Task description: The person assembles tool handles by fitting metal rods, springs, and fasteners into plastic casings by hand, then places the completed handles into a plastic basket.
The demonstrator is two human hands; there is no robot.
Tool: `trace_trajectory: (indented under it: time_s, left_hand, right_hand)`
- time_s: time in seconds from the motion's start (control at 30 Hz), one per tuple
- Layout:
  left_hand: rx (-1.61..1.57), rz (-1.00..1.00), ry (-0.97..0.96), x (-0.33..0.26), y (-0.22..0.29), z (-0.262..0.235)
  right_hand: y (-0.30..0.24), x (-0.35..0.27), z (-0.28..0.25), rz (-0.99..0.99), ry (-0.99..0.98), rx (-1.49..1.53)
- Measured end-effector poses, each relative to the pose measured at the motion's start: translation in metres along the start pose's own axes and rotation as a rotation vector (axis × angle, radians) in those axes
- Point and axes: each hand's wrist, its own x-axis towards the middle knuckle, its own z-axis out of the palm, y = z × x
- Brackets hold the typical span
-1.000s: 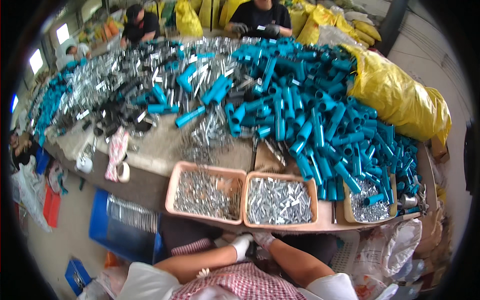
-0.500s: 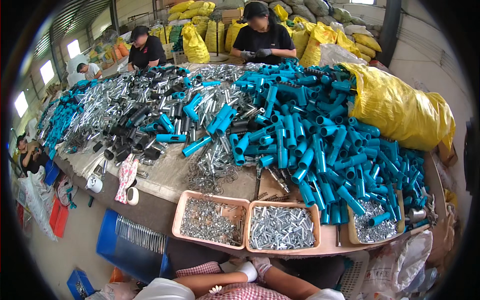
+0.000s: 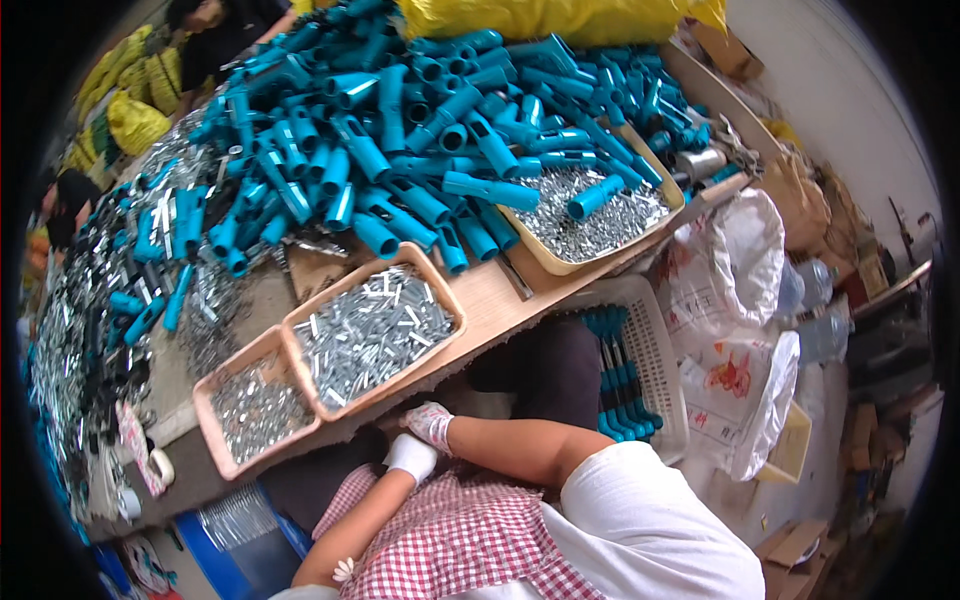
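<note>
My left hand (image 3: 412, 456), in a white glove, rests low over my lap below the table edge. Just beyond it is my right hand (image 3: 430, 425), in a pale glove with reddish marks, close to or touching the left. Fingers of both hands are too hidden and small to read, and nothing held can be made out. Nearest on the table are a pink tray of short silver metal pins (image 3: 375, 330) and a pink tray of small metal parts (image 3: 262, 405). A checked red-and-white apron (image 3: 450, 530) covers my lap.
Teal tubular plastic housings (image 3: 400, 150) pile up across the table. A cream tray (image 3: 590, 220) of tiny metal parts stands right of them. Beside my right leg, a white perforated basket (image 3: 655, 370) holds teal-handled pieces. A blue bin (image 3: 235, 540) stands lower left; white bags (image 3: 730, 380) lie right.
The view has swung right and down, so the trays appear further left and the basket with teal-handled pieces has come into sight. My hands stay together near my lap.
</note>
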Motion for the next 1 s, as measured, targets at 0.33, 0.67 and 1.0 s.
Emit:
trace_trajectory:
  time_s: [0.33, 0.67, 1.0]
  left_hand:
    - [-1.013, 0.132, -0.092, -0.082, -0.008, -0.031]
    - [-2.482, -0.163, 0.042, -0.060, 0.021, -0.073]
    - [-2.251, 0.510, 0.218, -0.120, 0.089, -0.152]
  right_hand:
    - [0.005, -0.031, 0.010, -0.410, 0.116, -0.144]
    - [-0.002, -0.205, -0.065, -0.367, 0.244, 0.927]
    - [0.052, -0.276, -0.067, -0.208, -0.273, 2.737]
